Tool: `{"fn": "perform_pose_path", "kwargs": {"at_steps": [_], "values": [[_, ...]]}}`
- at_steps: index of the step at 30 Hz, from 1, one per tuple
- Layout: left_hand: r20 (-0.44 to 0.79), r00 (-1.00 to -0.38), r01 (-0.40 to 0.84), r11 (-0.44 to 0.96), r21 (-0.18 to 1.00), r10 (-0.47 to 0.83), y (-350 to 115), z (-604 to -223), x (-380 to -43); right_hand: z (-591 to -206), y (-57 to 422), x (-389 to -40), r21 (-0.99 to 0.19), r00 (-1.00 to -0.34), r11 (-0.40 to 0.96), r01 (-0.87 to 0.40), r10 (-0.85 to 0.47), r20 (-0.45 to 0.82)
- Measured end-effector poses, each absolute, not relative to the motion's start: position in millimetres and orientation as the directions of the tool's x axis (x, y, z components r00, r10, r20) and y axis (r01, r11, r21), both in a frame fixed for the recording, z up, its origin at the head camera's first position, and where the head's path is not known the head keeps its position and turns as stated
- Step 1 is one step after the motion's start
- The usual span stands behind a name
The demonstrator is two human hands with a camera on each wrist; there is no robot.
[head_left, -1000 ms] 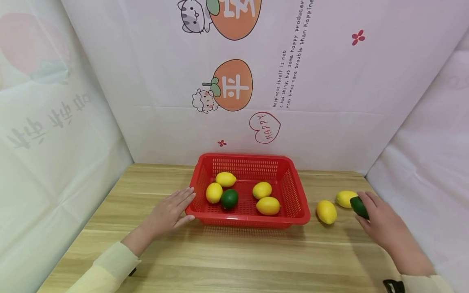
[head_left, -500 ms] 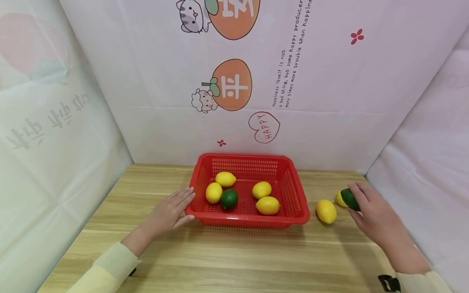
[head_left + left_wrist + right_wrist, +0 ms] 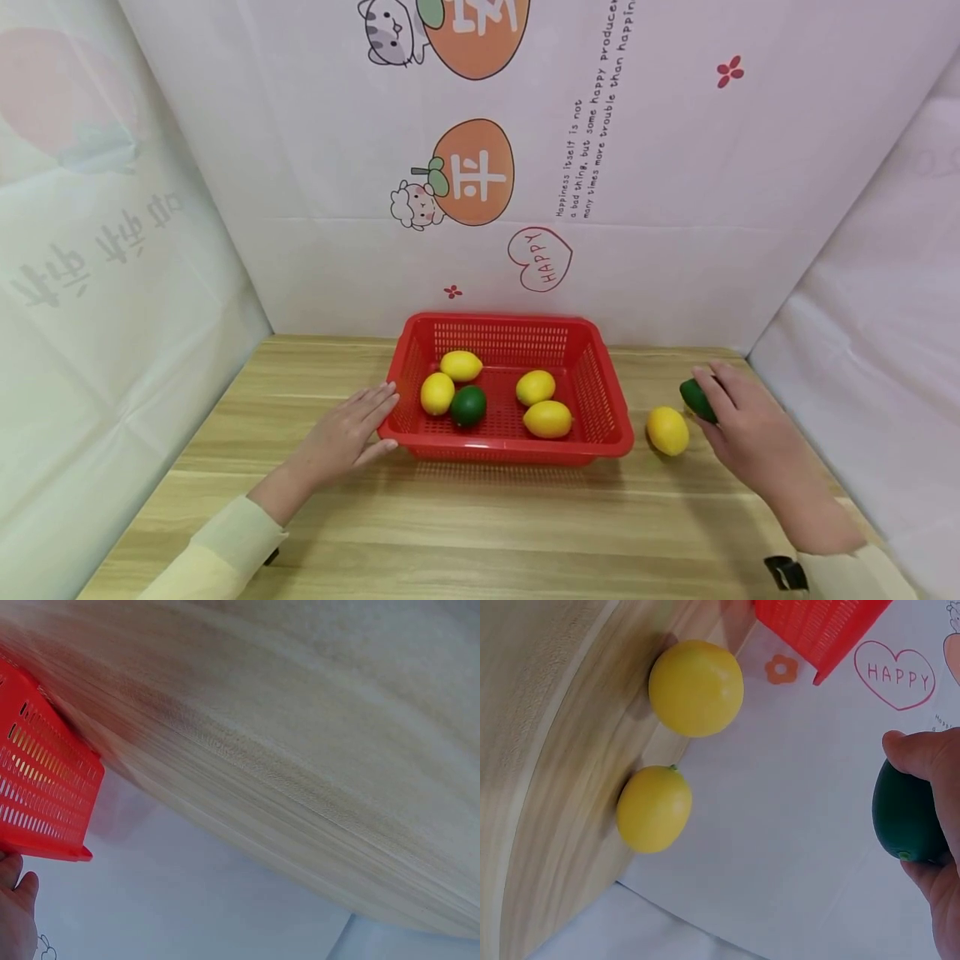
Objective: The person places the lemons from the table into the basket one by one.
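My right hand (image 3: pixel 750 429) grips a dark green lime (image 3: pixel 696 400) between thumb and fingers. The right wrist view shows this lime held up off the wooden table, with two yellow lemons lying below. One lemon (image 3: pixel 667 431) rests just right of the red plastic basket (image 3: pixel 510 448); the other lemon (image 3: pixel 654 808) is almost wholly hidden behind the lime in the head view. At the basket's left rim, the fingers of my left hand (image 3: pixel 341 437) lie straight against the edge, thumb spread apart at the near corner.
Inside the basket, a second green lime (image 3: pixel 468 406) sits at the left beside two lemons, and two more lemons (image 3: pixel 536 388) lie toward the right. A white printed sheet (image 3: pixel 337 250) stands behind the table (image 3: pixel 450 533), with white sheets at both sides.
My right hand has lifted the lime up and leftward, passing it over the far lemon toward the basket. The left hand stays at the basket's rim.
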State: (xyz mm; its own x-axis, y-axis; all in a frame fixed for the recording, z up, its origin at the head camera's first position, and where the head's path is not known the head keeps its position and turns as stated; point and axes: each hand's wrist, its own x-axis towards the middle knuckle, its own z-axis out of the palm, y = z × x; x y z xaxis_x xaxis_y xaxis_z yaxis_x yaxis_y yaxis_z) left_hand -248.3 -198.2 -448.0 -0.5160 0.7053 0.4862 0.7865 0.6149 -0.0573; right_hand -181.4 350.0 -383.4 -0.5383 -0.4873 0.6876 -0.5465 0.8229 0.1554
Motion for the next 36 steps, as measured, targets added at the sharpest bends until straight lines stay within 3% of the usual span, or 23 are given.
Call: {"fn": "perform_pose_path", "kwargs": {"at_steps": [14,23,36], "values": [[0.487,-0.522,0.784,0.619,-0.05,0.701,-199,-448,-248,-380,333,-188,0.22,-0.517,0.785,-0.579,-0.562,0.646],[0.482,-0.533,0.779,0.626,-0.041,0.695,-199,-448,-249,-375,320,-194,0.276,-0.46,0.741,-0.612,-0.618,0.638],[0.459,-0.547,0.773,0.633,-0.043,0.7,-200,-447,-248,-371,303,-193,0.31,-0.49,0.734,-0.605,-0.649,0.582]]}}
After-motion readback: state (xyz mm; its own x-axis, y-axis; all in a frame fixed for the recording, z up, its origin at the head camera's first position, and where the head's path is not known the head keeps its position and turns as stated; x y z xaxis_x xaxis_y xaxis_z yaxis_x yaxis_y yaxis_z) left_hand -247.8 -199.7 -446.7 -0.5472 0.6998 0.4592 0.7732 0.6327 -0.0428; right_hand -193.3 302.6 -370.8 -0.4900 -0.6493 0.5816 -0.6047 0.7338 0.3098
